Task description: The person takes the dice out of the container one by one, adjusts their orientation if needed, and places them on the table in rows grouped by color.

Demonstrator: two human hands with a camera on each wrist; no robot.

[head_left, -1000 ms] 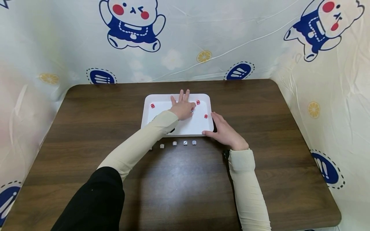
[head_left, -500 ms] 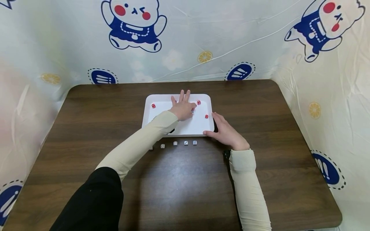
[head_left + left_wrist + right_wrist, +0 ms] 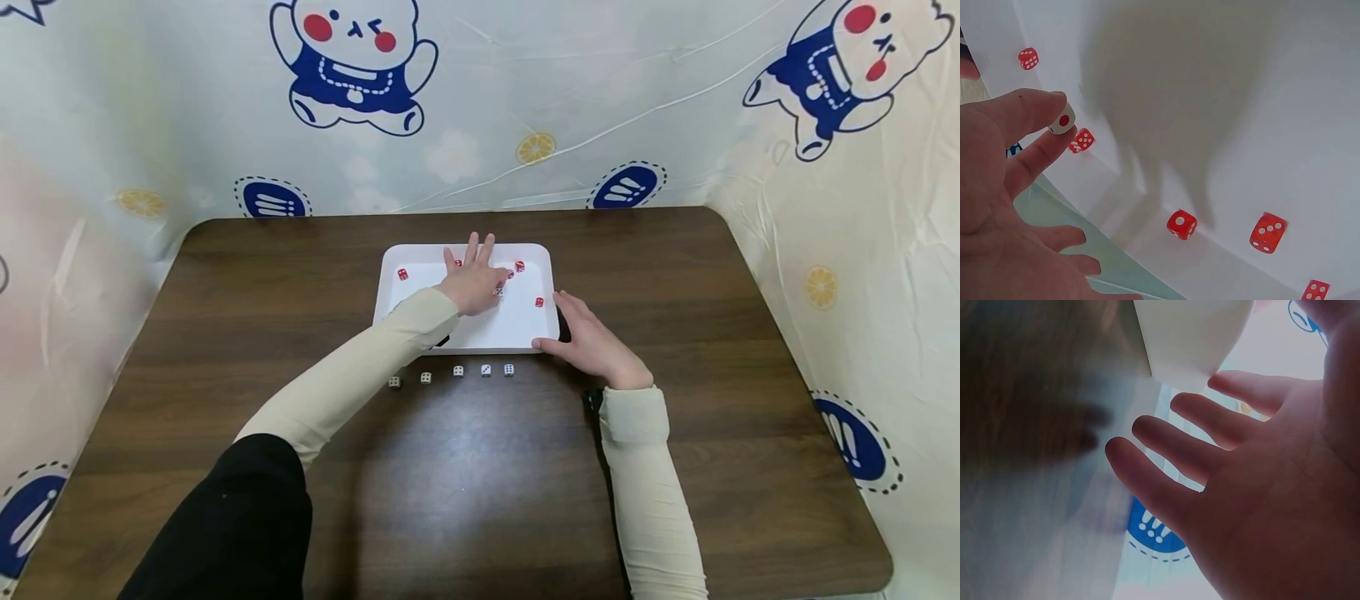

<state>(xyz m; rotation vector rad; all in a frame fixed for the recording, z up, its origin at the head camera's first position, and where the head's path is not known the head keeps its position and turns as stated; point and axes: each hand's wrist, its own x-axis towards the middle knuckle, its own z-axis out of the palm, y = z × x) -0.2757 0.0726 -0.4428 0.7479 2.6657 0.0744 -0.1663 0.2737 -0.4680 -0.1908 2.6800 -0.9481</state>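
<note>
A white die (image 3: 1062,120), its single red pip visible in the left wrist view, is pinched between the thumb and index finger of my left hand (image 3: 474,287). That hand hovers over a white tray (image 3: 487,336), its other fingers spread. Red dice lie in the tray: one (image 3: 1081,140) just behind the pinched die, another (image 3: 1029,59) beyond the thumb, and others (image 3: 1182,224) past the fingertips. My right hand (image 3: 600,348) is at the tray's right side with fingers extended and holds nothing. Its thumb is at the front right corner; whether it touches is unclear.
In front of the tray, several white dice (image 3: 458,371) stand in a row on the brown wooden table (image 3: 465,500). A printed plastic sheet (image 3: 480,100) hangs behind the table and at both sides.
The head view has shifted slightly, so the scene sits a little further right. The leftmost white die in the row shows more fully beside the left sleeve. Both hands keep nearly the same pose.
</note>
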